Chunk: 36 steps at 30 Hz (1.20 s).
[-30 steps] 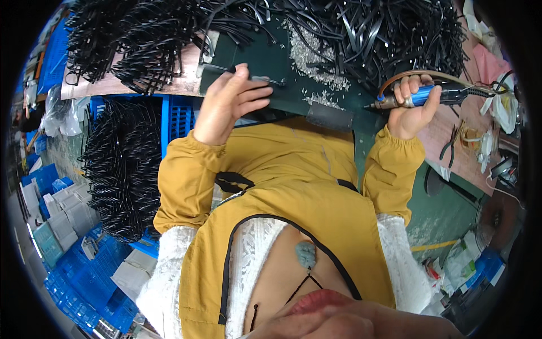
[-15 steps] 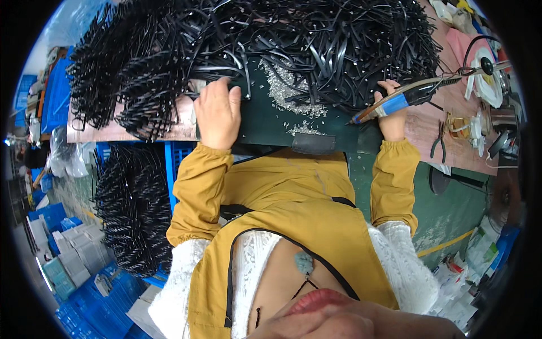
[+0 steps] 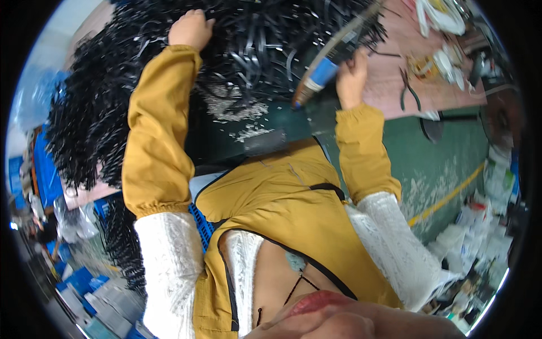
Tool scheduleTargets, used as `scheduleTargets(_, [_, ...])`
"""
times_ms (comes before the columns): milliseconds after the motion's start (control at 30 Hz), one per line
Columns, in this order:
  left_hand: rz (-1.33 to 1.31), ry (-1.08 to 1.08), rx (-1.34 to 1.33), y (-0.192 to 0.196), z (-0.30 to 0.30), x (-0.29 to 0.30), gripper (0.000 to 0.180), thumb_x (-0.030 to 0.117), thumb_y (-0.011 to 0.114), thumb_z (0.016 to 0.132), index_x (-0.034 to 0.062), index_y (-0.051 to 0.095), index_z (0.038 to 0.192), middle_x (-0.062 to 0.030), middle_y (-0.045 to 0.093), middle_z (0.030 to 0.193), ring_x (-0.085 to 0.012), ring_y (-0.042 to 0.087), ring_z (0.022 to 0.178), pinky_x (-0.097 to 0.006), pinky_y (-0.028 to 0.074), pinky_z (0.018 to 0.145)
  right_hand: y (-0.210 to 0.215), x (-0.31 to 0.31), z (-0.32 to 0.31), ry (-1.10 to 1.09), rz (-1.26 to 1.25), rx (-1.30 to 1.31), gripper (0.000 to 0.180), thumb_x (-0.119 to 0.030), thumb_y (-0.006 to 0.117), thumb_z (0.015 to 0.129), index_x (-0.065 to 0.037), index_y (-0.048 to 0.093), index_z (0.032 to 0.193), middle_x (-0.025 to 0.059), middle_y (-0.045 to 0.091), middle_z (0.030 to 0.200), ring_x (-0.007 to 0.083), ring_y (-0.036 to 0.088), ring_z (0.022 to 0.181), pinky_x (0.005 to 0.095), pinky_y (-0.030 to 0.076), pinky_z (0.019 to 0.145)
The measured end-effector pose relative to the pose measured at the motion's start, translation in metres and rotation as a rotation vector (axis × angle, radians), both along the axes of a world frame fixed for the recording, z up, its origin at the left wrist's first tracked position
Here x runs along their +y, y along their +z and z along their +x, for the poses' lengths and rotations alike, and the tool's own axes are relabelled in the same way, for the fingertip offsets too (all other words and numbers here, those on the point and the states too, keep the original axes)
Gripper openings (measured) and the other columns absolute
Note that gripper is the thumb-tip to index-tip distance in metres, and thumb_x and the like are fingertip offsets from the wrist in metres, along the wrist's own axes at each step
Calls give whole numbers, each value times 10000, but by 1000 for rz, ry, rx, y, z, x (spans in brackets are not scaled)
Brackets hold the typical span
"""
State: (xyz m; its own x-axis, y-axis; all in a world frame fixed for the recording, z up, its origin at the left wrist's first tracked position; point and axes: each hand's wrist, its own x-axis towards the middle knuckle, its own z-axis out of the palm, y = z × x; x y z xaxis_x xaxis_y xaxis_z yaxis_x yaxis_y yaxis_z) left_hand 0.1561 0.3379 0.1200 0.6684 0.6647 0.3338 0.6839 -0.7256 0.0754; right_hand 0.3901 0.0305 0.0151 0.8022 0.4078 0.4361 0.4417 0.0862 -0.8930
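Clippings pile [image 3: 231,106] as reference | PASS: bare mat [image 3: 283,120] just right; bare tabletop [image 3: 387,85] farther right, up to pliers [image 3: 404,89] | BLOCK: black strips [image 3: 251,56] heaped beyond; blue-banded tool [image 3: 322,73], right hand [image 3: 351,82] between those gaps

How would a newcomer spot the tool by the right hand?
Find the worktable heaped with black strips, then the right hand at the heap's lower right edge. The tool slants just left of that hand, tip pointing down-left over the dark green mat. It is thick and banded bright blue, unlike the thin black strips around it.
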Motion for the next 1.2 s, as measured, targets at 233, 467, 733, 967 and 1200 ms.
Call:
scheduleTargets(233, [-424, -139, -366, 58, -8, -3, 257, 219, 582, 1048, 20, 654, 1192, -64, 576, 889, -230, 568, 838, -338, 512, 779, 46, -49, 9, 318, -131, -326, 211, 21, 645, 850, -32, 690, 1049, 93, 599, 1151, 234, 623, 1040, 347, 511, 914])
scheduleTargets(467, [-921, -142, -735, 74, -75, -127, 310, 303, 658, 1000, 70, 716, 1196, 44, 578, 871, -51, 500, 721, -223, 439, 663, 66, -56, 32, 355, -664, -837, 297, -36, 643, 784, -56, 719, 1070, 153, 627, 1222, 359, 567, 1222, 457, 481, 1021])
scheduleTargets(733, [-1700, -207, -1048, 10, -113, -229, 446, 336, 693, 922, 25, 565, 1215, 47, 423, 817, -50, 379, 669, -218, 276, 540, 56, -36, 101, 513, -1208, -1288, 233, -104, 663, 783, -84, 781, 982, 140, 740, 1101, 339, 678, 1007, 429, 537, 896])
scheduleTargets(967, [-1890, -353, -1752, -20, -163, -254, 401, 359, 464, 977, 25, 583, 1166, -191, 709, 1045, -343, 719, 954, -492, 585, 924, 107, -86, 6, 51, 29, -179, 173, 72, 651, 947, -34, 647, 1084, 158, 676, 1022, 267, 663, 892, 337, 563, 821])
scheduleTargets(1200, [-1106, -137, -1531, -63, -98, -302, 285, 61, 404, 995, -20, 441, 1265, -186, 607, 1082, -315, 669, 1083, -448, 531, 1033, 47, -64, -189, 670, -169, 183, 60, 77, 717, 906, 50, 665, 914, 95, 668, 982, 144, 706, 845, 249, 595, 727])
